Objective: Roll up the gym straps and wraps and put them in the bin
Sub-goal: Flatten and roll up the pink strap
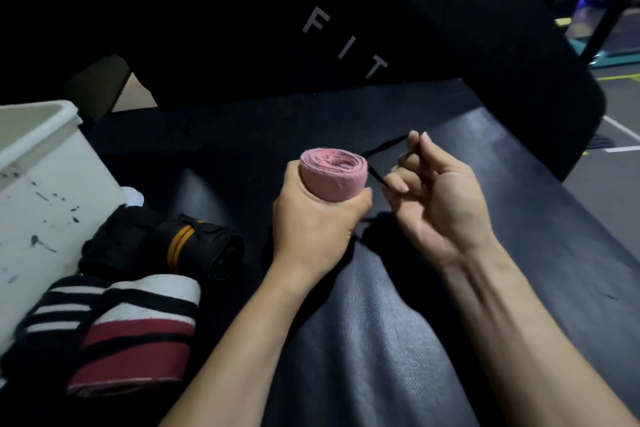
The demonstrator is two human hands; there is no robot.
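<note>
Now my left hand [317, 218] grips the pink wrap [333, 174] roll upright, the right hand [429, 198] just beside it pinches what seems a thin black cord [375, 153], which I should wind tight around the roll.

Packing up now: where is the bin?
In the head view the white bin sits at the far left, beside the rolled wraps on the black bench.

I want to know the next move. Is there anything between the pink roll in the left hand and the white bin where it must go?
Nothing visible blocks the way. The left hand holds the pink roll above the black bench; the white bin stands to its left. Other rolled wraps lie low on the bench beside the bin.
</note>
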